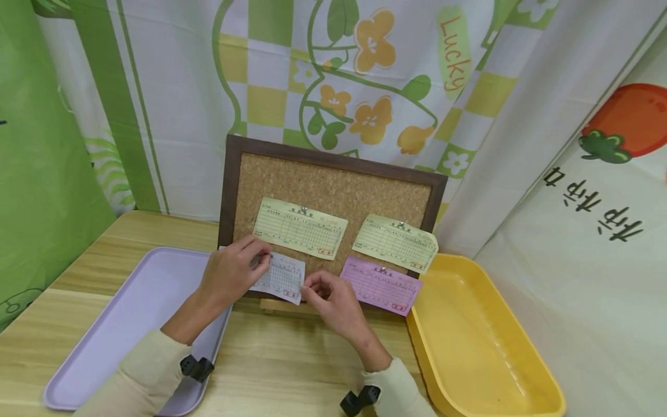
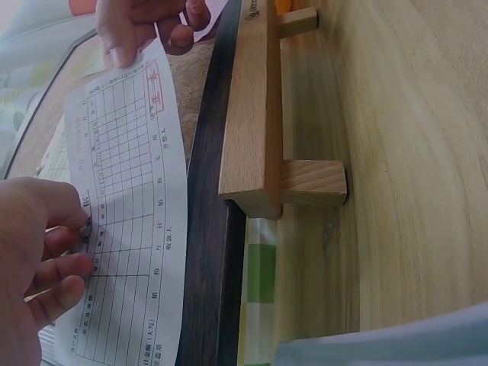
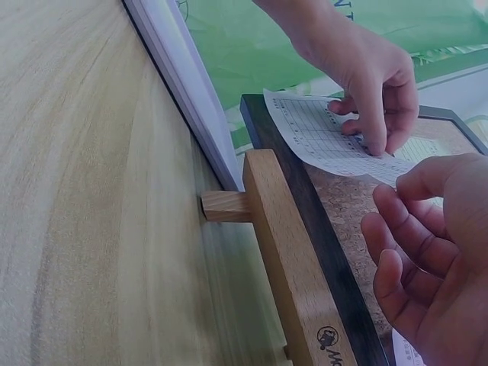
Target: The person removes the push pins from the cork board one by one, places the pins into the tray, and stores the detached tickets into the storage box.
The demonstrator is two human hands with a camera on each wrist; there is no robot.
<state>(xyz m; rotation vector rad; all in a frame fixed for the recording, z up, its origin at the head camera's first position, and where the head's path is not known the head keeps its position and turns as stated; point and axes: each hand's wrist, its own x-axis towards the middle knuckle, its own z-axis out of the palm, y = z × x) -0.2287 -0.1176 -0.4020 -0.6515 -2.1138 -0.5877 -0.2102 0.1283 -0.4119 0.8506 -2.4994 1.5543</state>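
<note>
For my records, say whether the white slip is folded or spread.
Spread: the white slip shows its printed face, curving gently without a visible fold.

"Lucky" stands in orange on the curtain [image 1: 354,81], and 柿 twice in black on the sheet [image 1: 589,272] beside it. The white slip [image 2: 130,229] bears "收款人", "开票人" and a blurred red "No" number; the stand [image 3: 293,267] shows a logo and "Mo", cut off.

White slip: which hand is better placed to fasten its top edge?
Likely the left hand: it is at the top edge of the white slip, while the right hand holds the right edge.
</note>
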